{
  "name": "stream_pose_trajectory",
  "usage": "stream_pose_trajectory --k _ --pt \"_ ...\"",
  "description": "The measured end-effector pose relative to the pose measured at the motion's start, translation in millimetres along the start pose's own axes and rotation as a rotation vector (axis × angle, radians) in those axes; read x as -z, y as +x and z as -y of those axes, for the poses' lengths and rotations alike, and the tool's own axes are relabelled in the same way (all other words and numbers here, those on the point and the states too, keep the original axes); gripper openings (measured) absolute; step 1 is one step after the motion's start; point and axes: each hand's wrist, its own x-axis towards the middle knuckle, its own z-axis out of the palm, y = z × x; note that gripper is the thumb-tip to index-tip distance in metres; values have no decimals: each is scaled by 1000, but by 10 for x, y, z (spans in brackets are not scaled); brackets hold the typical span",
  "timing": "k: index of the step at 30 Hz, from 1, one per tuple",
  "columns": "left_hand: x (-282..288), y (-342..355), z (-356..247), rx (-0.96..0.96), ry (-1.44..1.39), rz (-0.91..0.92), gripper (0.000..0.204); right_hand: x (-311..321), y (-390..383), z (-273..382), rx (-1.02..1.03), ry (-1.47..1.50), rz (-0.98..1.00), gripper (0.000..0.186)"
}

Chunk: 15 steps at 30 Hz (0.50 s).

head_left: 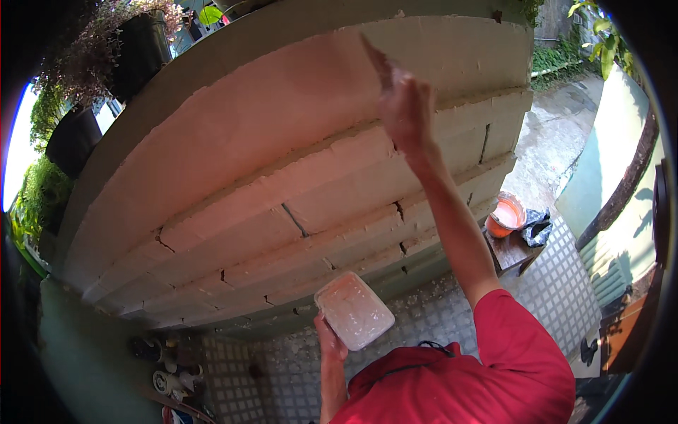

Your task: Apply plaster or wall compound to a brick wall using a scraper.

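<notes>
Head view, right hand gripping a blurred brush-like tool near the pinkish wall's upper edge, left hand holding a rectangular tub, concrete path beyond.

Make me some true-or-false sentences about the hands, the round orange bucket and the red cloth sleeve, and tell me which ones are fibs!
1. The left hand holds a pinkish-white, rounded rectangular container. True.
2. The right hand is empty. False: it holds a thin, dark, blurred tool.
3. The round orange bucket stands on a brown wooden bench. True.
4. The short cloth sleeve is blue. False: it is red.
</notes>
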Motion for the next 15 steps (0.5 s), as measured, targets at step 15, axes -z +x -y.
stream_pose_trajectory --k 15 --pt "168 34 -152 -2 48 -36 53 -670 -320 775 235 -3 231 39"
